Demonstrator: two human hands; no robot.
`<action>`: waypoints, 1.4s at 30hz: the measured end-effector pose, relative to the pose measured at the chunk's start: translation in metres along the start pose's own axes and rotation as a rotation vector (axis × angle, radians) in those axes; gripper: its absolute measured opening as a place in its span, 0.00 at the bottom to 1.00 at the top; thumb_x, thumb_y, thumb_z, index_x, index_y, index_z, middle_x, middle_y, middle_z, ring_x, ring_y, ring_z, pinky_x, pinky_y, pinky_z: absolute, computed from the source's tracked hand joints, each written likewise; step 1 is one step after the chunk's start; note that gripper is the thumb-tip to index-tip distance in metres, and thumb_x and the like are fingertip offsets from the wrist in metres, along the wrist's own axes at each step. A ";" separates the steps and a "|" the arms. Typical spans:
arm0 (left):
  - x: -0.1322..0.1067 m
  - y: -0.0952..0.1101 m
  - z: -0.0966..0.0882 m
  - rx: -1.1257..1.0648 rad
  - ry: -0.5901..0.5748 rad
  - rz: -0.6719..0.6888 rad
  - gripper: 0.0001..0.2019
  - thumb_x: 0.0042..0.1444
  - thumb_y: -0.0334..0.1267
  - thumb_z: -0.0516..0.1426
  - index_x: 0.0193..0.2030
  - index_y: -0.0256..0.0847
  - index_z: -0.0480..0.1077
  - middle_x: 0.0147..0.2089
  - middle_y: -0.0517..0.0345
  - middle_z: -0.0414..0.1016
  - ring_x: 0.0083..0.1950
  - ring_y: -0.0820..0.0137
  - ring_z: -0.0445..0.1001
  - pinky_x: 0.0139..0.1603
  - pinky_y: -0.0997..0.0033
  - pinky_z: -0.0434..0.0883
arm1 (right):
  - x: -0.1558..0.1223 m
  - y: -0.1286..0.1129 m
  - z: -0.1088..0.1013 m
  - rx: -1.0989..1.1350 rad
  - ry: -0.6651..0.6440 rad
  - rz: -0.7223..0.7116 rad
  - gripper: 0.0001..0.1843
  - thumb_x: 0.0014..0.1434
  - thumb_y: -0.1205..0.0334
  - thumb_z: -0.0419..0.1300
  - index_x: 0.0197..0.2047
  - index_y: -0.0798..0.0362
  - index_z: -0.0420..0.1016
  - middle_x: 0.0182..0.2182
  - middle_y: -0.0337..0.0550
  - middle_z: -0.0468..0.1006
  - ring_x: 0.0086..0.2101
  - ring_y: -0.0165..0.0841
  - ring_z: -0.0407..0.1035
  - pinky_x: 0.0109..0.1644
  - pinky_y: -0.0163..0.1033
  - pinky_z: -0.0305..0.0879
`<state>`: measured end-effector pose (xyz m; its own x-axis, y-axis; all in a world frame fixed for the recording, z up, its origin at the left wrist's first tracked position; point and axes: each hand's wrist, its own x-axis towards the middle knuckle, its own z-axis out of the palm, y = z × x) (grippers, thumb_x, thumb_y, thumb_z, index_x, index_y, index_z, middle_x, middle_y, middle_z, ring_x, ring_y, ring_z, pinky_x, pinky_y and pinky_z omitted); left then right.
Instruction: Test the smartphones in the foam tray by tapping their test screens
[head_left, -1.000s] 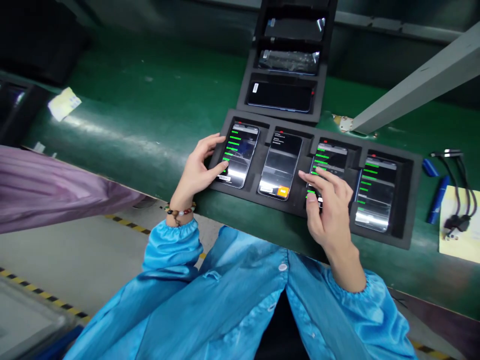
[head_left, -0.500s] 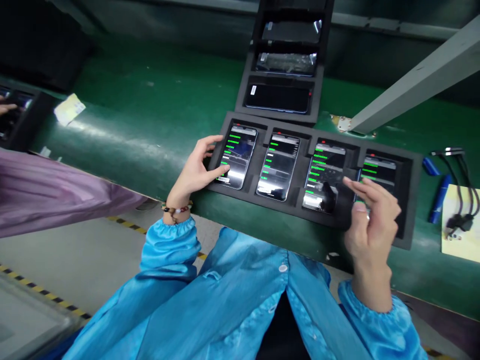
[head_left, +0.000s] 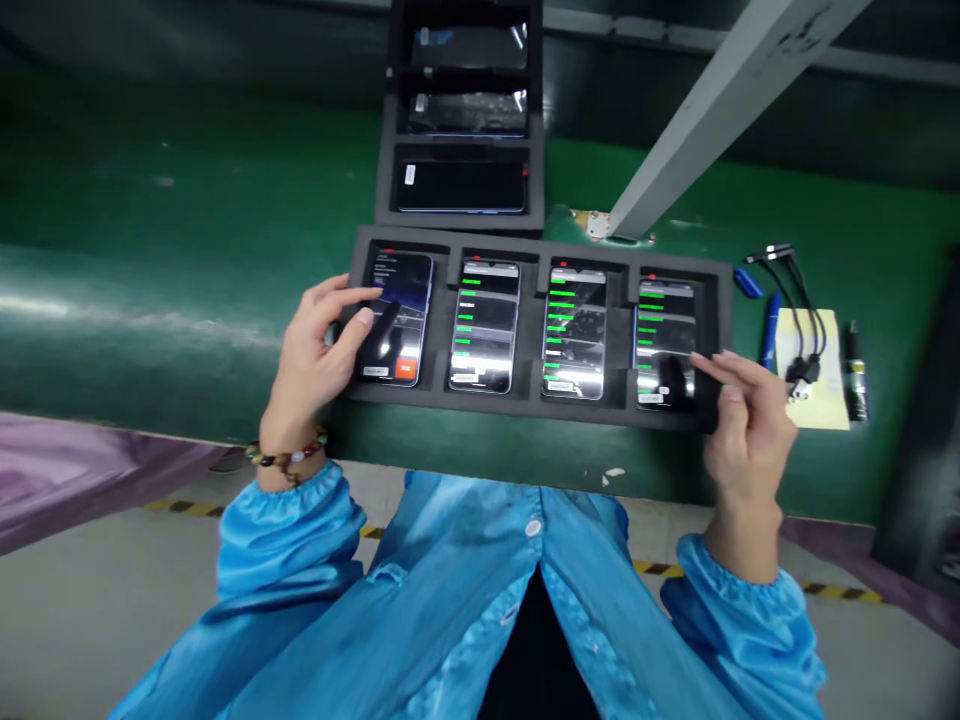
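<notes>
In front of me a black foam tray [head_left: 525, 404] holds a row of lit smartphones, one to each slot. My left hand [head_left: 311, 355] is at the tray's left end, fingers apart, its index finger over the leftmost phone [head_left: 405, 330]. That phone shows a dark blue screen with an orange button in its lower corner. The two middle phones, the left one [head_left: 484, 330] and the right one [head_left: 574, 330], display green text lines. My right hand [head_left: 750, 425] is open, its index fingertip at the lower right edge of the rightmost phone [head_left: 664, 335], which also shows green lines.
Behind stands a second foam tray [head_left: 385, 190] with dark-screened phones. A grey metal post [head_left: 690, 130] slants up from the green bench [head_left: 187, 300]. To the right lie black cables [head_left: 814, 310] on a yellow note [head_left: 829, 400], a blue pen [head_left: 771, 330] and a black pen-like object [head_left: 855, 370].
The leftmost phone's screen has switched from green lines to dark blue with an orange button. My left index finger has come over it. My right hand has shifted to the tray's right edge.
</notes>
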<state>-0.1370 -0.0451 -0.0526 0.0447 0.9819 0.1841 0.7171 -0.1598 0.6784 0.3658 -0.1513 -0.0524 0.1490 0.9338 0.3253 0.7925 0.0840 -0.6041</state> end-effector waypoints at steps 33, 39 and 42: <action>0.012 0.086 0.059 0.152 -0.241 0.329 0.20 0.72 0.50 0.54 0.63 0.50 0.78 0.58 0.50 0.83 0.68 0.48 0.74 0.84 0.32 0.49 | -0.001 -0.009 0.002 -0.015 -0.016 -0.046 0.19 0.79 0.56 0.53 0.58 0.45 0.85 0.54 0.46 0.89 0.64 0.48 0.78 0.73 0.66 0.67; 0.009 0.109 0.072 0.115 -0.278 0.438 0.22 0.72 0.48 0.53 0.68 0.50 0.76 0.60 0.51 0.82 0.70 0.50 0.73 0.84 0.34 0.51 | -0.003 -0.009 0.004 0.011 0.018 -0.056 0.18 0.79 0.58 0.54 0.58 0.45 0.85 0.53 0.46 0.89 0.63 0.48 0.78 0.72 0.66 0.67; 0.011 0.127 0.089 0.101 -0.413 0.527 0.22 0.73 0.45 0.52 0.69 0.49 0.74 0.60 0.50 0.83 0.72 0.52 0.73 0.85 0.36 0.51 | -0.004 -0.009 0.006 0.015 0.030 -0.053 0.18 0.79 0.58 0.54 0.58 0.45 0.85 0.53 0.46 0.89 0.63 0.48 0.78 0.72 0.67 0.67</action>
<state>0.0166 -0.0458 -0.0274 0.6541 0.7367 0.1714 0.5874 -0.6375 0.4985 0.3552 -0.1537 -0.0526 0.1251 0.9169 0.3790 0.7907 0.1386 -0.5963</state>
